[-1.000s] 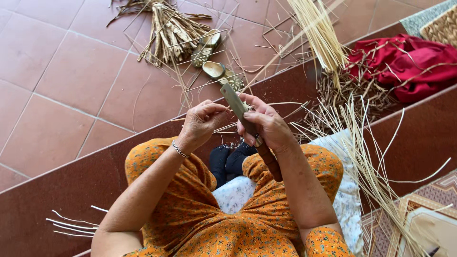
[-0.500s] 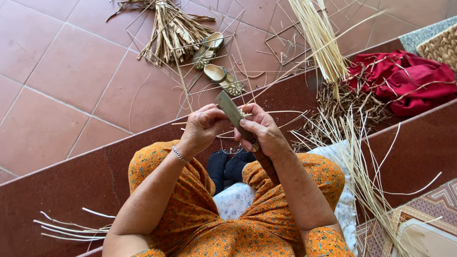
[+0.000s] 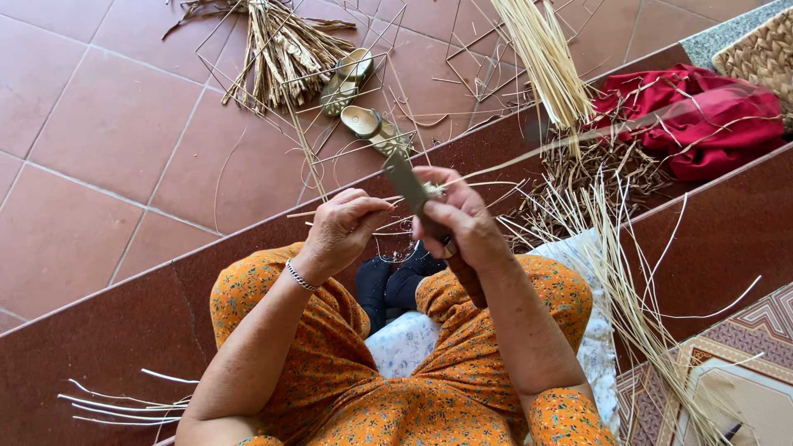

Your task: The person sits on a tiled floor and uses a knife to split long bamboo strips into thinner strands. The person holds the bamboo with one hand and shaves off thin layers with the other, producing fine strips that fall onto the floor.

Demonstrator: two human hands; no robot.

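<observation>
My right hand (image 3: pixel 465 221) is shut on a knife (image 3: pixel 406 177) with a flat olive blade that points up and left. Its dark handle runs down under my wrist. My left hand (image 3: pixel 343 227) pinches a thin pale straw strand (image 3: pixel 570 142) close to the blade. The strand stretches away to the upper right and looks blurred. Both hands are held together above my knees, over an orange flowered dress (image 3: pixel 330 372).
On the tiled floor lie a bundle of dry stalks (image 3: pixel 281 49) and two sandals (image 3: pixel 357 73). A pale straw sheaf (image 3: pixel 545 58), a red cloth (image 3: pixel 702 116) and a woven basket (image 3: pixel 760 54) are at the right. Loose strands (image 3: pixel 636 297) cross the step beside a patterned mat (image 3: pixel 727 372).
My hands have stayed together and shifted only slightly. The long strand now sweeps out to the upper right from the blade.
</observation>
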